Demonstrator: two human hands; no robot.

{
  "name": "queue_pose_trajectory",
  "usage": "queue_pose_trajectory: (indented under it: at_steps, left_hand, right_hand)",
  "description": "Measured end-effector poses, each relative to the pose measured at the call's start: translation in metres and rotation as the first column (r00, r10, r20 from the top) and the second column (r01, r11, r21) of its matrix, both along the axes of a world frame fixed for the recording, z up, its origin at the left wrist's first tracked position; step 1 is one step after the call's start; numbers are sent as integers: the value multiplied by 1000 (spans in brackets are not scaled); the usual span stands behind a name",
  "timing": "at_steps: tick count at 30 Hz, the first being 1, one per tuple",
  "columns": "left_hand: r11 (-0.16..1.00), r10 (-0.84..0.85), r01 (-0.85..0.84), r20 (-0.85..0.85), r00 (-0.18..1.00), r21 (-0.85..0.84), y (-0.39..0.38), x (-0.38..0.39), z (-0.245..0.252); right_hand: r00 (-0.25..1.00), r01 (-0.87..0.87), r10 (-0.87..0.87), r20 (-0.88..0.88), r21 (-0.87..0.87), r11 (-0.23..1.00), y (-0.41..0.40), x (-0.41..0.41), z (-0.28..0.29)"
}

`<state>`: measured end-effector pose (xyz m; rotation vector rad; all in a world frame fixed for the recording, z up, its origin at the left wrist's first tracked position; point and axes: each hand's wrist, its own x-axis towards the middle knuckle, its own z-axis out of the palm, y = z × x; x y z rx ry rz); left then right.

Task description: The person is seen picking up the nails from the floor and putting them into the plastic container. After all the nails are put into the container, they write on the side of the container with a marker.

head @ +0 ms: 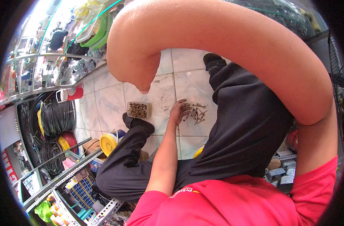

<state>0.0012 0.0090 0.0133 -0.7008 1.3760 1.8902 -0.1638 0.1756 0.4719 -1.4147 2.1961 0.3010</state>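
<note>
My left hand is low over the tiled floor, palm partly turned up, with a few screws in its curled fingers. Just right of it lies a loose pile of long metal screws, some dull brown, some darker. A clear plastic tub filled with brass-coloured screws stands on the floor by my left foot. My right arm arches across the top of the view, very near the camera. My right hand hangs bent at the wrist; its fingers are mostly hidden, so whatever it may hold does not show.
White floor tiles lie between my feet. Glass display shelves run along the upper left. Coils of black cable and a red-and-white container stand at left. A yellow-lidded bucket and perforated metal racking flank my left leg.
</note>
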Motion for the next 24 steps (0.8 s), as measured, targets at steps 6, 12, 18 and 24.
queue_pose_trajectory:
  at_steps: [6, 12, 18, 24]
  left_hand:
    - [996, 48, -49, 25, 999, 69, -5, 1, -3]
    - [675, -538, 382, -67, 841, -631, -10, 4, -14]
    - [270, -811, 298, -50, 583, -915, 3, 29, -16]
    - [348, -779, 309, -89, 621, -885, 1, 30, -21]
  right_hand:
    - [999, 8, -8, -44, -5, 1000, -2, 0, -2]
    - [1000, -9, 8, -21, -57, 998, 4, 1, 1]
    - [989, 13, -44, 144, 211, 977, -7, -6, 16]
    - [1000, -10, 10, -30, 0, 1000, 1, 1, 3]
